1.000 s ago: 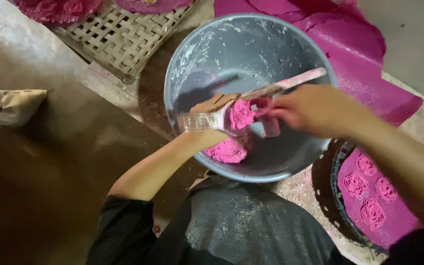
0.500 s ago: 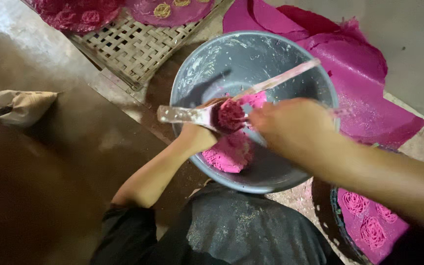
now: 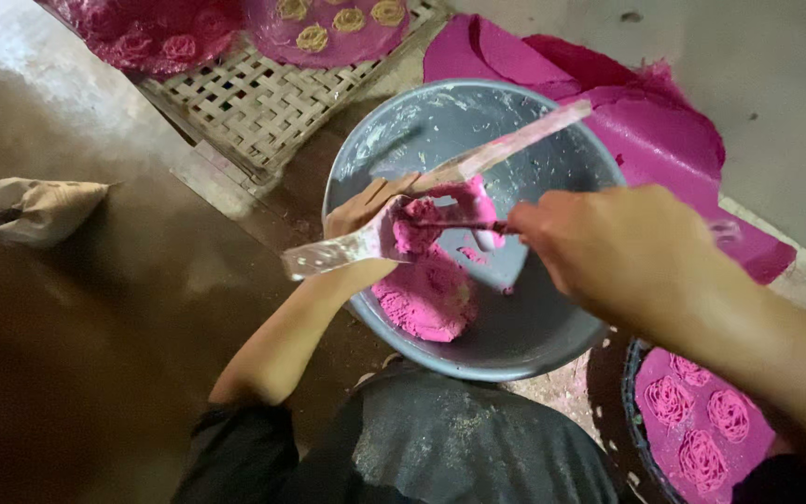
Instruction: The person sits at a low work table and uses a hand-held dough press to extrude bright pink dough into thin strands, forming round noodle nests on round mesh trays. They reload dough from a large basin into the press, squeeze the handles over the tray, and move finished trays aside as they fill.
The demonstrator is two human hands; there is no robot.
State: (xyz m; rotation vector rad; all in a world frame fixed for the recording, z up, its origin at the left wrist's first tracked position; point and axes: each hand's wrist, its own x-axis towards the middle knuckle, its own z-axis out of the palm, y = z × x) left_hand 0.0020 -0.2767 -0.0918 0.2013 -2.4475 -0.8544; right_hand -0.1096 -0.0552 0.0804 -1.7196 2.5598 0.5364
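I looked down from the head camera at a grey metal bowl [image 3: 552,317], the landmark for everything here. Over its left half, my left hand [image 3: 366,210] was closed around a long flat stick [image 3: 440,177] smeared with white and pink; the stick ran slantwise from beyond the bowl's left rim up to its upper right rim. A clump of pink dough [image 3: 417,233] sat against that hand, on the stick. Over the bowl's right half, my right hand [image 3: 608,247] was pinched shut on a thin dark tool [image 3: 464,224] whose tip reached into the clump. A larger mound of pink dough [image 3: 426,299] lay on the bowl's floor, near its lower left wall.

Beyond the bowl's upper left rim lay a woven bamboo tray [image 3: 254,103] bearing pink sheets with coiled shapes. Pink sheets [image 3: 646,131] were spread behind the bowl's upper right side. Below the bowl's right rim, a dark round tray [image 3: 632,411] held a pink sheet with three coiled pink rosettes [image 3: 701,425]. Far left of the bowl lay a crumpled pale cloth [image 3: 34,207].
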